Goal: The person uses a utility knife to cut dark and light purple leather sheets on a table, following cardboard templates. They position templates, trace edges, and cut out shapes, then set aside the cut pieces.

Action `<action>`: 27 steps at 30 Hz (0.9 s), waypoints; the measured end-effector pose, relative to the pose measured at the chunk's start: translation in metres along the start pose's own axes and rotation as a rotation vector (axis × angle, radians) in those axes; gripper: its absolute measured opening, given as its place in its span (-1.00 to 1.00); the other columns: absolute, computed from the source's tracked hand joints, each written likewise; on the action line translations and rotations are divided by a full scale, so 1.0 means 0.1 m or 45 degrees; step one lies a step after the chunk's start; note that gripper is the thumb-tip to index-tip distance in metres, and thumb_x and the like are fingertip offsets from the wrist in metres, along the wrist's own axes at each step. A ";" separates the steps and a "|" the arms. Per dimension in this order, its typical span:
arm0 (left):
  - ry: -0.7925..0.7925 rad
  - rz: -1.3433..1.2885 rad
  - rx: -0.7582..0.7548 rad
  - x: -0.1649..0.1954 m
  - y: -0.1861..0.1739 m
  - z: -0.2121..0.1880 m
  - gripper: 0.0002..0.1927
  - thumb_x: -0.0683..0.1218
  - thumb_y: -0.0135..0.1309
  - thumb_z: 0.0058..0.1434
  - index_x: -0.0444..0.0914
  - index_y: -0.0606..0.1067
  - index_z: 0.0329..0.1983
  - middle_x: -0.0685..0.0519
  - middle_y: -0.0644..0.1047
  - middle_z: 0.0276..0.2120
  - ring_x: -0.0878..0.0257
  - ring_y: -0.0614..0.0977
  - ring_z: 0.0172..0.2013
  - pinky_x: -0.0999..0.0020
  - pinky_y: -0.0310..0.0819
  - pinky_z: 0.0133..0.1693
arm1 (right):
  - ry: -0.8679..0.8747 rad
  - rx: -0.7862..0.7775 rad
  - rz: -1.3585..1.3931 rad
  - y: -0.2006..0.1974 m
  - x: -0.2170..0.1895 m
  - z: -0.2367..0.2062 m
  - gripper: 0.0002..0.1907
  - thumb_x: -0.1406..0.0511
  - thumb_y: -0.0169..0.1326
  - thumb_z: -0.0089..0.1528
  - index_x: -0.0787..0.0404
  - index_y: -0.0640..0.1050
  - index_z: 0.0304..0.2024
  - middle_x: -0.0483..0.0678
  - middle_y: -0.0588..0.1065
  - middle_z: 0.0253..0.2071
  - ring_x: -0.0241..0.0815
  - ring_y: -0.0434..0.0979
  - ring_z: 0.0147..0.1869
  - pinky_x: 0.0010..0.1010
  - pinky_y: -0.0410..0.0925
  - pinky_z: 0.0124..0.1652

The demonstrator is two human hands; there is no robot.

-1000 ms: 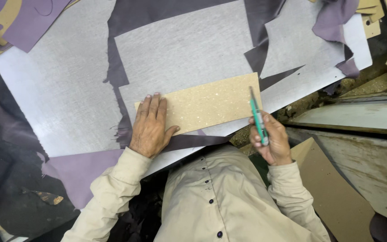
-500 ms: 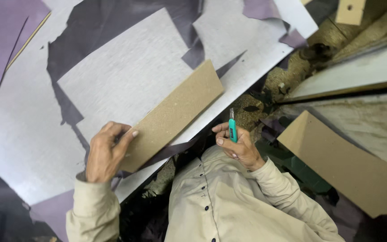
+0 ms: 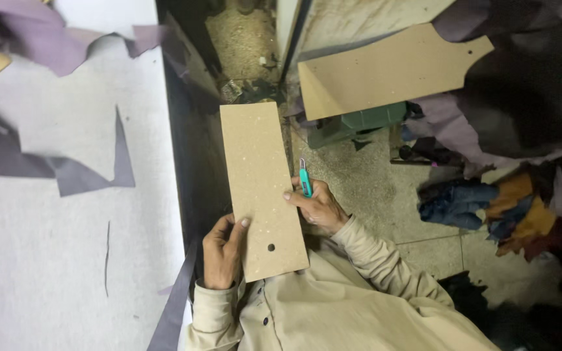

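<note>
**Cardboard template held clear of the counter, knife in the same grip**

Cardboard template [image 3: 259, 188], long, with one punched hole, held over the gap beside the counter [image 3: 66, 227]; left hand [image 3: 221, 250] grips its lower edge; right hand [image 3: 317, 205] steadies the other edge while closed around a green knife [image 3: 305, 179]. Risk: the knife's tip lies near the fingers; a shift in grip could nick them or drop the template to the floor [image 3: 372, 182].
</note>
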State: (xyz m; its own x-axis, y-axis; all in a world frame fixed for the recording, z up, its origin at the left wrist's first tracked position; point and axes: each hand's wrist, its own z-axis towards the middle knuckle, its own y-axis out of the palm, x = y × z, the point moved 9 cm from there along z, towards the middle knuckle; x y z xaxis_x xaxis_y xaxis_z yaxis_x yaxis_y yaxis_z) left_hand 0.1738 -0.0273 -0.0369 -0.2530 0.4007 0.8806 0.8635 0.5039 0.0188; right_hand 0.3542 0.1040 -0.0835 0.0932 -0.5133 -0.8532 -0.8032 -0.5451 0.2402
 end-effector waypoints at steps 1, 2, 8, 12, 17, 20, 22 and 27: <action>-0.022 0.021 -0.071 -0.05 0.09 0.04 -0.71 -0.07 0.11 0.33 -0.41 0.57 -0.04 0.05 0.65 -0.29 0.39 0.55 -0.34 0.49 0.48 -0.28 | -0.042 0.073 0.012 -0.12 -0.04 0.00 -0.63 0.29 0.17 0.31 0.44 0.50 0.06 -0.26 0.35 -0.62 -0.50 0.16 -0.69 -0.57 0.05 -0.70; -0.050 0.036 -0.131 -0.11 0.17 0.07 -0.66 -0.06 0.08 0.33 -0.39 0.55 0.05 0.05 0.64 -0.26 0.38 0.54 -0.34 0.49 0.47 -0.29 | -0.075 0.138 0.020 -0.26 -0.08 -0.01 -0.63 0.29 0.18 0.30 0.42 0.49 0.07 -0.26 0.36 -0.61 -0.50 0.18 -0.69 -0.57 0.07 -0.70; -0.133 0.144 -0.105 -0.38 0.04 0.16 -0.46 0.00 0.09 0.31 -0.36 0.39 0.29 -0.01 0.59 -0.14 0.34 0.55 -0.25 0.47 0.49 -0.21 | -0.210 0.651 0.313 -1.33 -0.50 0.26 -0.70 0.24 0.09 0.31 0.31 0.47 -0.01 -0.14 0.54 -0.43 -0.47 0.20 -0.74 -0.56 0.06 -0.76; -0.243 0.063 -0.011 -0.71 -0.12 0.05 -0.46 -0.03 0.13 0.28 -0.40 0.42 0.26 -0.06 0.57 -0.15 0.29 0.57 -0.22 0.44 0.51 -0.18 | 0.057 0.832 -0.011 -1.75 -0.40 0.72 -0.73 0.19 0.07 0.34 0.25 0.47 -0.06 -0.05 0.64 -0.29 -0.44 0.20 -0.68 -0.53 0.08 -0.71; -0.322 0.195 0.149 -1.17 -0.18 -0.09 -0.50 -0.03 0.16 0.25 -0.38 0.47 0.20 -0.05 0.61 -0.17 0.29 0.60 -0.20 0.45 0.49 -0.15 | 0.245 0.688 -0.671 -1.48 0.06 1.07 -0.87 0.32 0.15 0.13 0.24 0.62 -0.32 0.03 0.65 -0.39 -0.19 0.60 -0.39 -0.29 0.44 -0.27; -0.345 0.047 0.251 -1.34 -0.13 -0.13 -0.53 -0.03 0.15 0.27 -0.38 0.49 0.17 -0.08 0.63 -0.14 0.28 0.61 -0.15 0.45 0.49 -0.11 | 0.345 0.427 -0.898 -1.17 0.29 1.18 -0.80 0.23 0.20 0.20 0.25 0.62 -0.28 0.03 0.64 -0.39 -0.14 0.58 -0.35 -0.25 0.43 -0.21; -0.362 -0.023 0.301 -1.40 -0.11 -0.16 -0.54 -0.03 0.15 0.27 -0.37 0.50 0.17 -0.09 0.63 -0.14 0.27 0.60 -0.15 0.43 0.50 -0.12 | 0.253 0.318 -0.979 -0.95 0.27 1.29 -0.79 0.24 0.27 0.15 0.25 0.65 -0.26 0.03 0.63 -0.38 -0.17 0.60 -0.32 -0.27 0.44 -0.21; -0.227 0.071 0.527 -1.02 -0.09 -0.15 -0.54 -0.04 0.22 0.21 -0.31 0.52 0.14 -0.06 0.66 -0.22 0.25 0.63 -0.23 0.39 0.54 -0.14 | 0.099 0.166 -0.832 -0.58 -0.06 1.82 -0.81 0.34 0.18 0.23 0.21 0.63 -0.10 -0.01 0.61 -0.41 -0.19 0.59 -0.39 -0.32 0.44 -0.34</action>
State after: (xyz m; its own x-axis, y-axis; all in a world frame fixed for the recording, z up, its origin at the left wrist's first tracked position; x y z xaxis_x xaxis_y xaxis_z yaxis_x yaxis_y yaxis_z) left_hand 0.1989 -0.0843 -0.1198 -0.3132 0.5431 0.7790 0.6403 0.7266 -0.2491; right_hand 0.2933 0.2591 -0.1762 0.6227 -0.1539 -0.7672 -0.6315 -0.6777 -0.3766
